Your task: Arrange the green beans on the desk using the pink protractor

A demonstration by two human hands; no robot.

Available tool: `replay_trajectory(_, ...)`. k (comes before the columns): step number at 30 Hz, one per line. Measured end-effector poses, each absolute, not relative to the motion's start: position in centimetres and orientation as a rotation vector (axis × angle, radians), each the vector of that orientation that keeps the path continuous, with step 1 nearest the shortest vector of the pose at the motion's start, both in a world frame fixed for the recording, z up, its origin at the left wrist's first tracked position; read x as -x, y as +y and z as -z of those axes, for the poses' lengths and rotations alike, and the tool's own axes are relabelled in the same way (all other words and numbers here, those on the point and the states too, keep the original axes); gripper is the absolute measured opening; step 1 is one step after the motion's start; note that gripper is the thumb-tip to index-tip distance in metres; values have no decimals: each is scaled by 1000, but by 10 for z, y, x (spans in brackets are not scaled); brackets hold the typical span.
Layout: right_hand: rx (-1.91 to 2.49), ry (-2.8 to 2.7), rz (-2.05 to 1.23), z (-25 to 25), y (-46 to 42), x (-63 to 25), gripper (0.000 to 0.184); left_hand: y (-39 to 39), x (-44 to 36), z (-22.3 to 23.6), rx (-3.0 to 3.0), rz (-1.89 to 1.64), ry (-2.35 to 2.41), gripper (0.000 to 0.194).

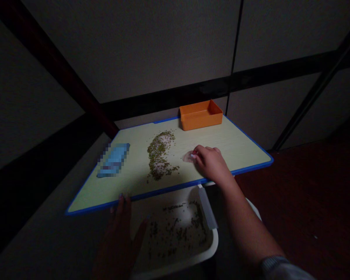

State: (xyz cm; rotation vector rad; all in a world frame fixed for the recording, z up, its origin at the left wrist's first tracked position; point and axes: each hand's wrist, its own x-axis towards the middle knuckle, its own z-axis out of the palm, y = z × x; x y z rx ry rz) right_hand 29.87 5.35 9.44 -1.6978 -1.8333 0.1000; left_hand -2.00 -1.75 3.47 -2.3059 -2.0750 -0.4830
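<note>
My curled right hand touches a translucent disc, likely light, best pinched by its rim; grip unclear. My left hand spreads loose.

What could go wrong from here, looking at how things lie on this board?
First, the loose grains spread toward the front edge of the board, so a careless brush might send some over, perhaps into the white bin below. Second, the right hand is at a small clear item beside them; a slip could scatter stray grains. Third, the left hand is at the front edge, and a bump there might jolt the board.
</note>
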Motion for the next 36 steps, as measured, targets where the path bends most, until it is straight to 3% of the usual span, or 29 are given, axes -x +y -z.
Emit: replay_trajectory(36,1670,-1839,-126,-95,54,-299,14,-13,22,-32,2332,551,-1928,78)
